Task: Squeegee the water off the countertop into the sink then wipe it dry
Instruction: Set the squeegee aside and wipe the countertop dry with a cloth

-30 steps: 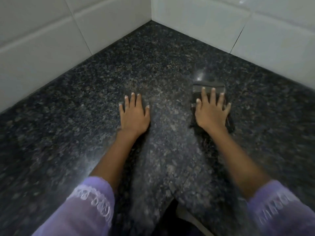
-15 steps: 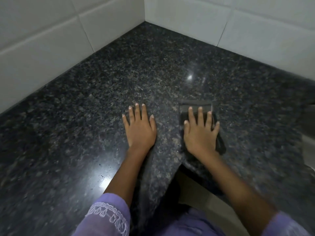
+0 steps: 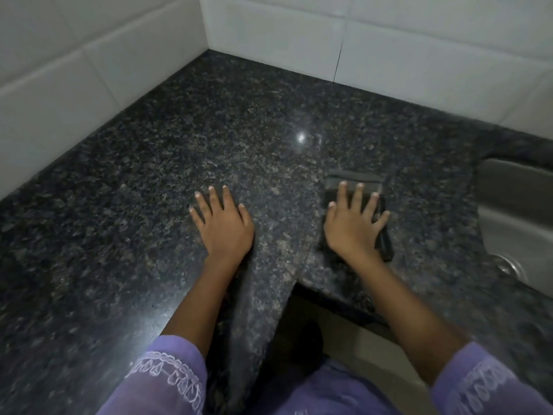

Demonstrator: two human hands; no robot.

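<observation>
The dark speckled granite countertop [image 3: 209, 139] fills a tiled corner. My right hand [image 3: 353, 226] lies flat with straight fingers on a dark folded cloth [image 3: 386, 244], whose grey far edge [image 3: 353, 182] shows beyond the fingertips. My left hand [image 3: 224, 226] rests flat on the bare stone, a little to the left of the cloth. A steel sink [image 3: 514, 217] is set into the counter at the right edge of view, close to the cloth. No squeegee is in view.
White wall tiles [image 3: 89, 70] close the counter on the left and at the back. The counter's front edge [image 3: 338, 298] makes an inner corner just below my right wrist. A light glints off the stone [image 3: 300, 136] beyond my hands.
Both hands have slid back from the wall corner toward the counter's front edge, the right hand dragging the cloth along. The sink has come into view at the right.
</observation>
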